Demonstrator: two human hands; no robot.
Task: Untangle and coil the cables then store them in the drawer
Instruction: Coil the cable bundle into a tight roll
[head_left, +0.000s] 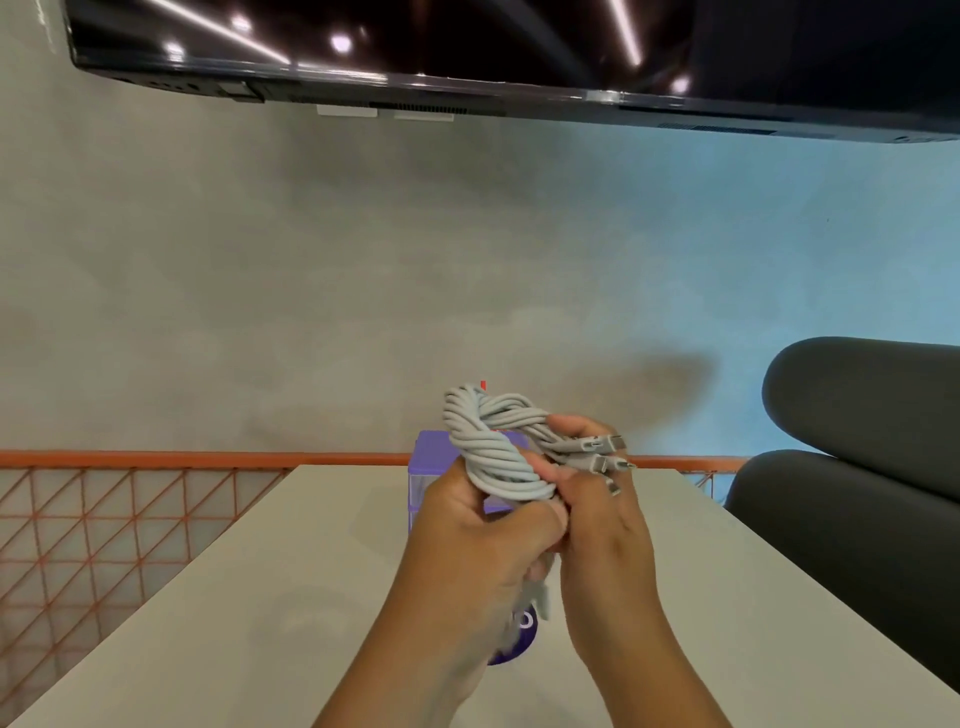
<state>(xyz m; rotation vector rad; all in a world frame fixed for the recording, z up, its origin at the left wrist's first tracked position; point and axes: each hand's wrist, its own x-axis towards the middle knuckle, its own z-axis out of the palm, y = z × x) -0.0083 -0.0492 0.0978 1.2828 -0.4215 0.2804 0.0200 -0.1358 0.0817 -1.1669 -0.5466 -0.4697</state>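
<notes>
Cables: I saw the grey cable bundle (493, 447) held above the worktop (260, 597), in front of the purple drawer unit (431, 467).
Fingers: the left hand (467, 525) curled round the hank; the right hand (597, 514) pinched strands by the plugs (602, 452).
Risk: I feared that tugging the plugs would tighten the twist.
Axis: the hank stood roughly upright; the plugs pointed right.

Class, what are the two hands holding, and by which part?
A twisted grey cable bundle: the left hand grips its lower loops, the right hand holds the strands near the plugs.
</notes>
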